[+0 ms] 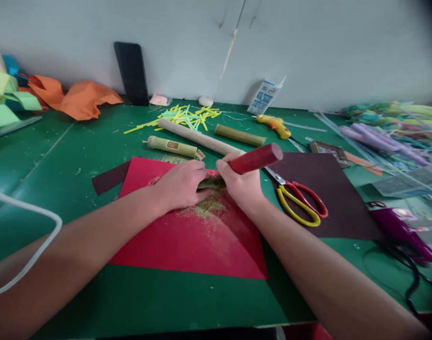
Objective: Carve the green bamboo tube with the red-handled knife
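Observation:
My left hand (184,184) is closed around a short green piece of bamboo (211,182), pressing it down on a red sheet (187,245). Gripped in my right hand (242,182) is a tool with a thick red handle (256,158); its working end is hidden behind the fingers, close to the bamboo. Pale green shavings (207,208) are scattered on the sheet beneath both hands. Just beyond them lies a bamboo tube with a cut notch (173,146). Scissors with red and yellow handles (299,203) rest to the right on a dark brown sheet (336,203).
Behind the hands lie a long pale stick (198,137), another bamboo length (239,135) and yellow-green strips (187,115). A yellow glue gun (274,125) and a purple one (403,231) lie right. A phone (132,73) leans on the wall. A white cable (31,215) crosses at left.

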Demonstrator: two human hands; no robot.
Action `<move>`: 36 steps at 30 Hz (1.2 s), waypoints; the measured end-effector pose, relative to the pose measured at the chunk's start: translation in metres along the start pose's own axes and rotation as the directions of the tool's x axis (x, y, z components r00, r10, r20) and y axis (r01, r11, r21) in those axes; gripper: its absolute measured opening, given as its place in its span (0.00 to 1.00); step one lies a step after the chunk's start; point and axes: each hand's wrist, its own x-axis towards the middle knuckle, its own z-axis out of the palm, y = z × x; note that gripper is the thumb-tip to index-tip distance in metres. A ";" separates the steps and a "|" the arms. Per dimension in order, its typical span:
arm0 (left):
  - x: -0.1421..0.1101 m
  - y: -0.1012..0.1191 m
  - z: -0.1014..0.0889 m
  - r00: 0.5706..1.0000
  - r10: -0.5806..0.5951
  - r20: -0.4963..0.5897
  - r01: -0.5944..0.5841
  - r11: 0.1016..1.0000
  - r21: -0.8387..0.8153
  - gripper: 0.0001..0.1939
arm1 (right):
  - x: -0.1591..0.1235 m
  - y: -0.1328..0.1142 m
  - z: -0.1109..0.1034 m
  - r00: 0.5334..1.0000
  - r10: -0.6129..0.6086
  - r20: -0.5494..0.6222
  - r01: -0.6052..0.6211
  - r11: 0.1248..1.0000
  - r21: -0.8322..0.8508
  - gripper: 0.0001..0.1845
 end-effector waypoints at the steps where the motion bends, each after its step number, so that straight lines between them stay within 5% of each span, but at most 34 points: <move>1: 0.000 0.000 0.000 1.000 -0.009 0.010 0.009 1.000 -0.003 0.16 | 0.000 0.000 0.000 1.000 0.010 0.004 -0.010 1.000 0.002 0.14; 13: 0.003 0.001 -0.007 0.999 -0.014 0.051 0.015 1.000 -0.024 0.13 | -0.003 -0.002 -0.007 0.982 0.063 0.175 -0.064 0.998 0.004 0.14; 16: 0.002 0.000 -0.006 0.999 -0.014 0.036 0.015 1.000 -0.013 0.14 | -0.003 0.000 -0.006 0.998 0.037 0.052 -0.038 0.999 0.025 0.14; 25: 0.000 0.000 -0.003 1.000 -0.017 -0.007 0.017 1.000 0.002 0.14 | -0.002 0.004 -0.001 0.994 -0.068 -0.080 0.067 0.998 -0.014 0.14; 36: -0.001 0.005 -0.008 0.998 -0.047 -0.031 0.049 0.995 0.086 0.14 | -0.002 0.005 0.000 0.998 -0.055 -0.010 0.055 0.998 -0.030 0.14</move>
